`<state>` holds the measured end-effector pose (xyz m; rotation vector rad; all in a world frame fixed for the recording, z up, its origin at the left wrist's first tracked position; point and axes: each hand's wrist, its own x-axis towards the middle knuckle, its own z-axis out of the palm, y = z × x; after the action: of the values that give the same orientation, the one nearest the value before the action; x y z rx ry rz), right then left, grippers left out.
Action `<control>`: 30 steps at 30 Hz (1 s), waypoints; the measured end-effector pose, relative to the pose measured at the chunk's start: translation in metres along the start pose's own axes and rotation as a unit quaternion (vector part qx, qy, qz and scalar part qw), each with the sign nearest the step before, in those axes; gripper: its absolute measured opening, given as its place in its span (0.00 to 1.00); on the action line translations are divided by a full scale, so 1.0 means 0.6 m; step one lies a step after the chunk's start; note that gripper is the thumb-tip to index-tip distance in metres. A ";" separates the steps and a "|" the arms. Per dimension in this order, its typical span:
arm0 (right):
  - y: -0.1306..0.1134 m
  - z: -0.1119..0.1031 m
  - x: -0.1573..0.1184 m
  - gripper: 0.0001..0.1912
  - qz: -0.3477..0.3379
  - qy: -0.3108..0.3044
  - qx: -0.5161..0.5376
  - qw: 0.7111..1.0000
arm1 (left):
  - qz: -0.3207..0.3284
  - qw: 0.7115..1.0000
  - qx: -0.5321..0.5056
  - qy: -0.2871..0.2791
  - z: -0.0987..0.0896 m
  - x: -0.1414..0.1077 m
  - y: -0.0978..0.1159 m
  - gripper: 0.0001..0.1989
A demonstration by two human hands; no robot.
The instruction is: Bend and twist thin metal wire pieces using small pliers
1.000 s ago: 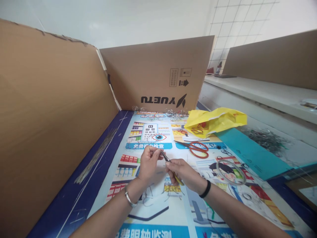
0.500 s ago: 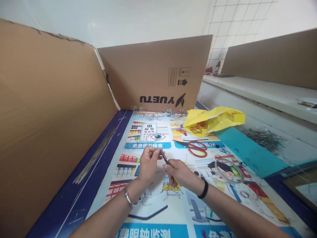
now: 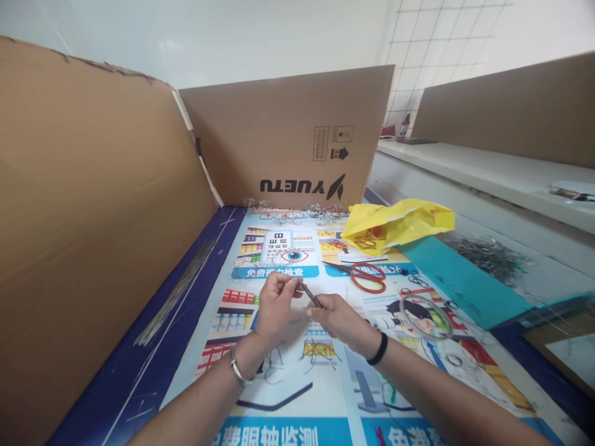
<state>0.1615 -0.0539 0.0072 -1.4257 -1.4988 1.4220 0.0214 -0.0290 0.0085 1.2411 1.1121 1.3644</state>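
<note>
In the middle of the head view, my right hand (image 3: 341, 319) is closed around a slim pair of pliers (image 3: 310, 293) with a dark metal nose. The nose points up and left to the fingertips of my left hand (image 3: 275, 310). Those fingers are pinched together at the pliers' tip, and whatever small thing they hold is too small to make out. Below the hands, several curved thin wires (image 3: 320, 354) lie on the printed sheet (image 3: 279, 402). Beyond my right hand are scissors (image 3: 369, 277) with orange-red handles, blades partly apart.
A bundle of straight wires (image 3: 174, 297) lies along the left. At right are a coil of wire (image 3: 425, 316), a yellow bag (image 3: 409, 220), a teal sheet (image 3: 458, 291) and a heap of wire pieces (image 3: 486, 260). Cardboard panels (image 3: 279, 124) stand at the left and back.
My right hand has turned slightly around the pliers, and the yellow on their handles is now hidden. The left hand keeps its pinch. The whole view has shifted a little.
</note>
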 end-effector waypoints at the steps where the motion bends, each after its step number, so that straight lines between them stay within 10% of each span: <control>1: -0.001 -0.001 0.000 0.08 -0.004 -0.002 -0.001 1.000 | 0.004 1.000 0.001 0.001 -0.001 0.001 0.000 0.08; 19: -0.007 -0.009 -0.005 0.15 -0.045 -0.040 -0.024 0.998 | 0.043 0.998 0.028 -0.028 -0.009 0.007 -0.001 0.04; 30: 0.000 -0.025 -0.001 0.13 0.072 -0.107 0.159 0.979 | -0.015 0.995 -0.052 -0.081 -0.013 0.015 0.006 0.11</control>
<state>0.1757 -0.0505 0.0107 -1.2342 -1.2387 1.8607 0.0131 -0.0210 0.0127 1.2300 0.9318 1.2589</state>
